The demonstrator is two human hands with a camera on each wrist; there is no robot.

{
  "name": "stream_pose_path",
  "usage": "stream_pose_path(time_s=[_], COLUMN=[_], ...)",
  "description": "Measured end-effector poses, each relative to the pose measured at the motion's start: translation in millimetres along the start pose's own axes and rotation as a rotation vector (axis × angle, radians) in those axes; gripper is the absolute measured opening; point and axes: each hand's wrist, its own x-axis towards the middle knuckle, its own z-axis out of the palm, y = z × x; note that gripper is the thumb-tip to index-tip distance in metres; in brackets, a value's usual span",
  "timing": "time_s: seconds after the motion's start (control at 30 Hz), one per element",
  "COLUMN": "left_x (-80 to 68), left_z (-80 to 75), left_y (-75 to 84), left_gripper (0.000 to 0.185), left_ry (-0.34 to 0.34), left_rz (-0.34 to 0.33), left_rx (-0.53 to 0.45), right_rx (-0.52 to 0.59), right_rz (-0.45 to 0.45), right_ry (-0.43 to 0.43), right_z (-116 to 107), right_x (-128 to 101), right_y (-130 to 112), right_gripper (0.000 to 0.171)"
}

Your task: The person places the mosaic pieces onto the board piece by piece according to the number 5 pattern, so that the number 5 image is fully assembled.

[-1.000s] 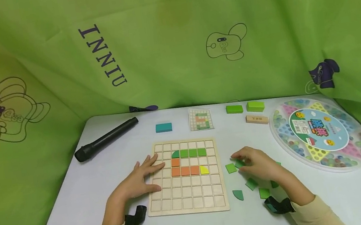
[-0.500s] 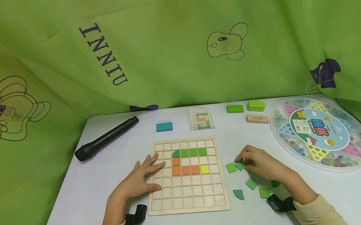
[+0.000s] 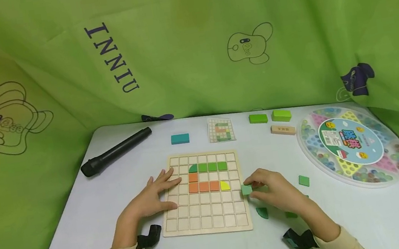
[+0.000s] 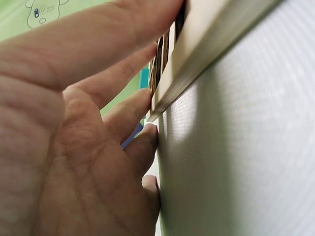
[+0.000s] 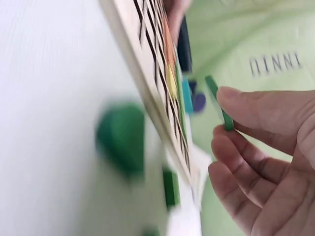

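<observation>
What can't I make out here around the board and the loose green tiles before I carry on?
- Head view: loose green pieces partly hidden under the right hand; their count is unclear.
- Head view: the pattern card is too small to read.
- Right wrist view: the dark green piece is blurred; shape unclear.
- Left wrist view: the left hand fills the frame, and the board shows edge-on only.

Soft, even light; sharp head view, blurred close-up wrist views.
</observation>
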Motion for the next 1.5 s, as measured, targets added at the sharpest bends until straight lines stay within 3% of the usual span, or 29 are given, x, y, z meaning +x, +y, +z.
stream_pose_path(time_s=[0.27,0.77,1.0,1.17,1.3,1.5], left_x=[1.7,2.8,3.3,2.9,1.5,0.1], left_z=[1.6,-0.5,0.5,0.2,-0.8,-1.6], left_y=[3.2,7.0,5.0,4.9,4.4,3.3], left_gripper=[0.073,0.073,0.073,0.073,0.073,0.073], left_ry=[-0.016,-0.012,-0.014,-0.016,-0.014,-0.009], left_rz=[0.019,0.012,0.005,-0.002,-0.008,-0.010], left_rx=[-0.016,-0.003,-0.001,-0.003,0.001,0.000], right_rx=[-0.028,-0.124,-0.069,-0.070,-0.086,-0.153], right_rz=[-0.048,-0.004,-0.013,0.076,0.159,0.135], right_ry=[-0.083,-0.080,-0.043,0.017,-0.017,-0.036], right_z=[26,38,24,3,-6,-6], right_x=[19,24,18,9,4,7], right_y=[-15,-17,-11,6,20,28], right_gripper=[0.023,0.027,0.031,0.034,0.037,0.025])
